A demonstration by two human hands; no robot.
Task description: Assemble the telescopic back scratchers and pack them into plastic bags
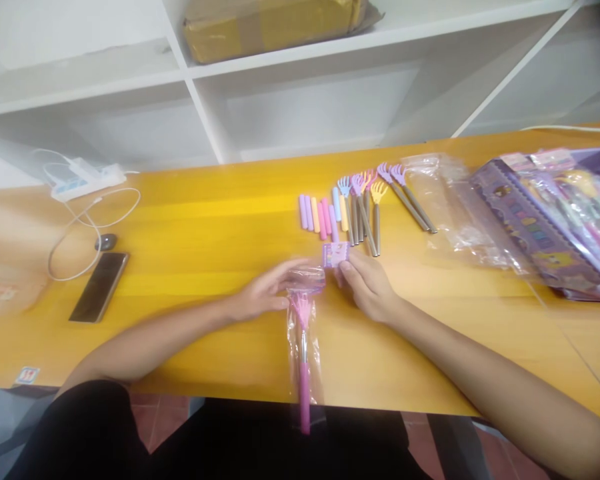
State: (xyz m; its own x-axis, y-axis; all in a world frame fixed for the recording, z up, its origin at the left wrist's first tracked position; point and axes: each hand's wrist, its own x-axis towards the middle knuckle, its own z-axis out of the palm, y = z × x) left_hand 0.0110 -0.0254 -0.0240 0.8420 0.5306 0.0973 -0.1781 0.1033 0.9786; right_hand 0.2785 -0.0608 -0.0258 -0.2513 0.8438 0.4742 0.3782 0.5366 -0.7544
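A pink back scratcher (305, 373) with a claw-shaped head lies inside a clear plastic bag (318, 347), its handle reaching past the table's front edge. My left hand (265, 290) is closed on the top end of that bag. Just to the right, my right hand (367, 283) pinches a small purple printed card (335, 254) between thumb and fingers. Beyond the hands lie several coloured handle sleeves (323, 219) and several metal scratchers (377, 220) with blue, purple, pink and yellow claw heads.
Clear empty bags (460, 213) lie at the right beside a purple box (535, 227) of packaged scratchers. On the left are a phone (99, 287), a black mouse (106, 242), a white cable and a power strip (87, 181). White shelving (310, 113) holds a cardboard box (275, 30).
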